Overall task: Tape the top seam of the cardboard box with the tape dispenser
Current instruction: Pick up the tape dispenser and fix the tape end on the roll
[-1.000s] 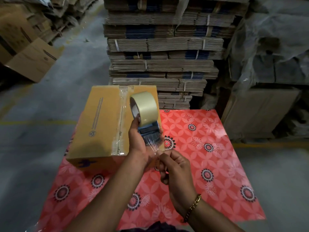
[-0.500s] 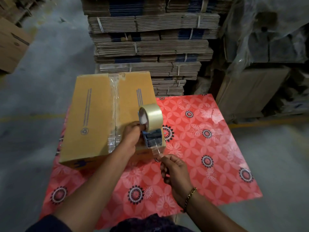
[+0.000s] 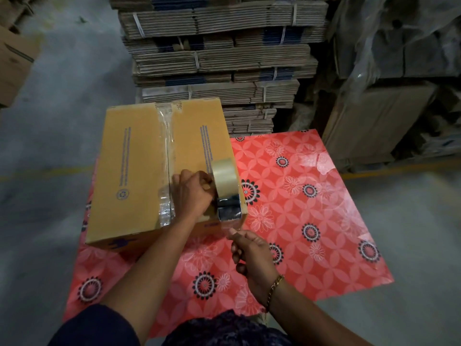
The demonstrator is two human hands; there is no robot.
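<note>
A closed yellow-brown cardboard box (image 3: 134, 171) sits on the left part of a red flowered table (image 3: 311, 208). Clear tape (image 3: 164, 146) runs along its top middle seam. My left hand (image 3: 192, 196) grips the tape dispenser (image 3: 225, 193), which carries a roll of clear tape and rests on the box's near right corner. My right hand (image 3: 249, 250) is just in front of the box, fingers pinched on the loose end of the tape below the dispenser.
Tall stacks of bundled flat cardboard (image 3: 224, 58) stand right behind the table. Plastic-wrapped cardboard piles (image 3: 399, 71) fill the right. Another box (image 3: 12, 63) lies on the grey floor at far left.
The dispenser has come down from above the box onto its near right corner. My right hand stays pinched on the tape end just below it. The camera has tilted down.
</note>
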